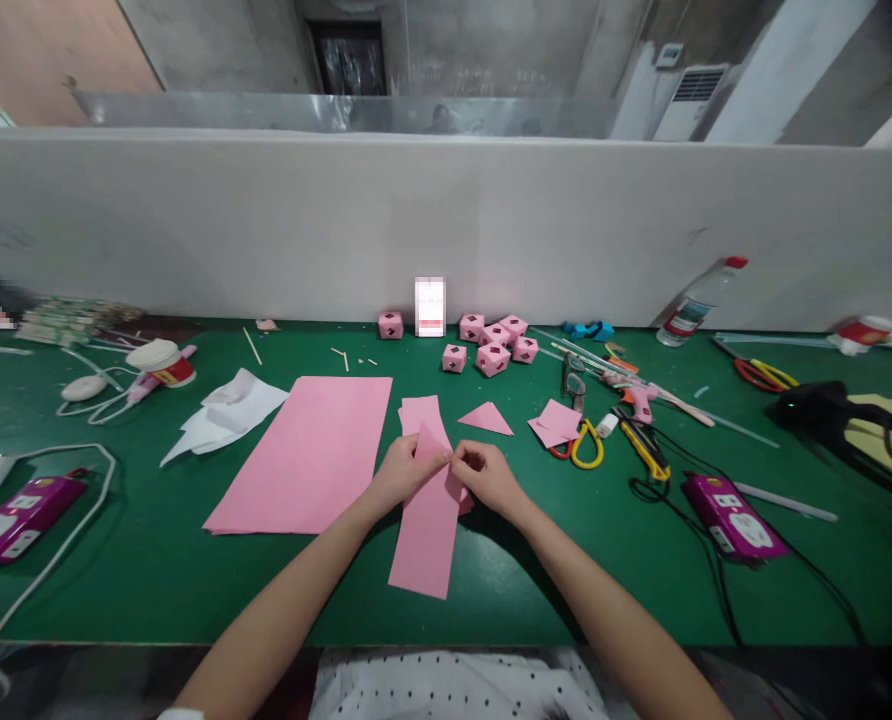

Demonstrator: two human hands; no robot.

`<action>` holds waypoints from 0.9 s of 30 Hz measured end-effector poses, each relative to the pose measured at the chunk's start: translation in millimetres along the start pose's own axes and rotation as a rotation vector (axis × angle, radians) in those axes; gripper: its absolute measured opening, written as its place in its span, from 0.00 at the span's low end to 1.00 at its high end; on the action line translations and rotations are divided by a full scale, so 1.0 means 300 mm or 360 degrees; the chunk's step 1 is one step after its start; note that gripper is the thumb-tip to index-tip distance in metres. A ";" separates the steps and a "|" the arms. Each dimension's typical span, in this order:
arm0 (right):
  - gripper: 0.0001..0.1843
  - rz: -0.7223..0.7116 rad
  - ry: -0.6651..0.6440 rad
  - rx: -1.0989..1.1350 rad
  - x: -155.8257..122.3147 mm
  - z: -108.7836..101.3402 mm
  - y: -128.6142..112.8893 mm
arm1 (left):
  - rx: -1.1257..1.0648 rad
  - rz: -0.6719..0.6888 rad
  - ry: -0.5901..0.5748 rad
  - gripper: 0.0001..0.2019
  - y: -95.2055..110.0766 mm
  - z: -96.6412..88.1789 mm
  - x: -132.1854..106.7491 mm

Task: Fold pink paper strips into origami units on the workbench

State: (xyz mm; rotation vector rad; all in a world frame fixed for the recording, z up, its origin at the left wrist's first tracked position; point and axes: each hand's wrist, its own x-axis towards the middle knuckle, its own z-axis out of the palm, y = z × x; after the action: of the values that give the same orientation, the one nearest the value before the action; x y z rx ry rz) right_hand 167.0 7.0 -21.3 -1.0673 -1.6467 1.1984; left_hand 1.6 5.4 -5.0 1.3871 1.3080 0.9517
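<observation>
- The worktop (153, 560) is a flat, dark green surface running the full width in front of me, backed by a plain white partition (266, 230).
- A big pink sheet (311, 450), smooth and rectangular, lies flat just left of my hands.
- The pink paper strip (427, 540), long and narrow, lies lengthwise at the middle of the worktop, pointing toward me. Its far end is folded up into a pointed flap.
- My left hand (401, 472) has its fingers pinched closed on that flap from the left.
- My right hand (487, 475) has its fingers curled and pinched on the strip's right edge, almost touching the left hand.
- Crumpled white paper (225, 412) sits beyond the big sheet's left corner.
- A purple power strip (731, 515) with a black cord lies well to my right.
- A cluster of small pink paper cubes (493, 358), each with a dark diamond cutout, stands near the partition.
- Scissors (587, 445) with yellow and red handles lie right of my hands, beside small pink squares (557, 422).
- A flat pink triangle (486, 419) lies just beyond my right hand.
</observation>
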 end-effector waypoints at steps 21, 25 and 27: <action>0.16 0.0045 -0.0043 0.0153 -0.004 0.000 -0.029 | -0.0401 -0.0112 -0.0063 0.18 -0.017 -0.016 0.015; 0.14 0.0040 -0.0005 0.0087 -0.003 0.000 -0.029 | -0.0512 0.0005 0.0017 0.16 -0.016 -0.023 0.026; 0.13 0.0028 0.0025 0.0061 -0.002 0.002 -0.028 | -0.0578 0.0017 0.0044 0.16 -0.022 -0.027 0.036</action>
State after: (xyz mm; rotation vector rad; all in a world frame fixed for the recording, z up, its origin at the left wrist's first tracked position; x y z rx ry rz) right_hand 165.4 4.7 -13.4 -1.0667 -1.5994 1.2253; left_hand -6.6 16.7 -10.2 1.1040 1.0829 1.1548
